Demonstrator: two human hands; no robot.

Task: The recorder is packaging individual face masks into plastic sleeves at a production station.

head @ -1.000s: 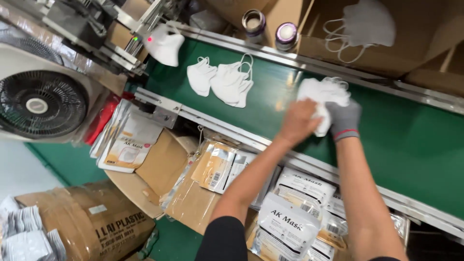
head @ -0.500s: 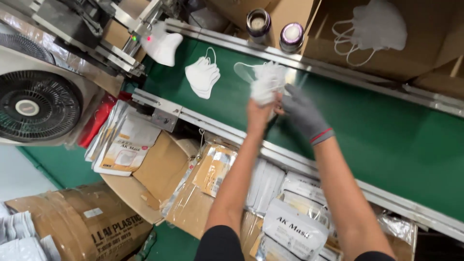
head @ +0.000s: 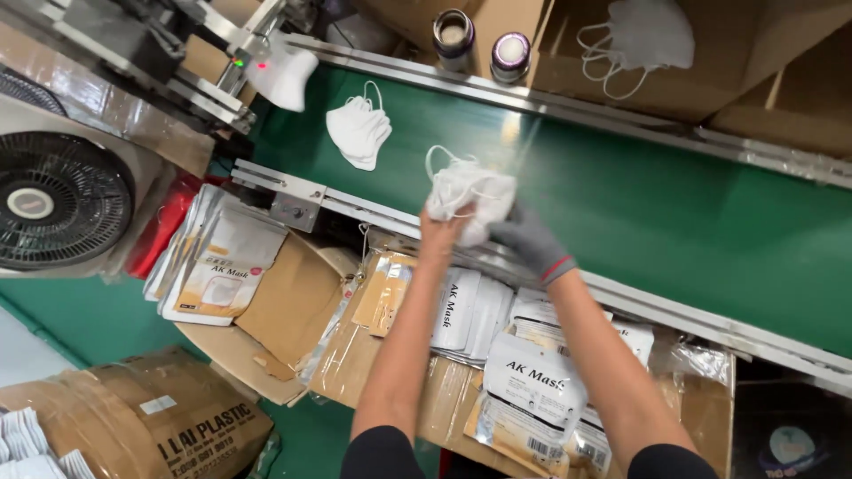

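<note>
We hold a small bundle of white face masks (head: 469, 191) between both hands, just over the near edge of the green conveyor belt (head: 674, 222). Our left hand (head: 441, 229), bare, is curled around the lower left of the bundle, fingers closed on it; our right hand (head: 531, 241), in a grey glove with a red cuff line, grips the bundle from the right, its fingers bent in against the fabric. An ear loop sticks up from the top of the bundle. How many masks are in the bundle we cannot tell, since the layers blur together. Farther along the belt, well apart from our hands, lies a second stack of white masks (head: 358, 131), and beyond it a single mask (head: 286, 75) sits at the mouth of the metal machine (head: 151, 53). Across the belt stand two small round jars (head: 484, 40), and to their right a cardboard box (head: 754, 62) with another white mask (head: 648, 35) resting on it. Below our arms, on flattened cardboard, lie many printed mask pouches (head: 532, 381), white and tan, with a further pile of them (head: 217, 266) to the left. A black fan (head: 58, 200) sits at the left edge, above a crumpled brown carton (head: 151, 426).
</note>
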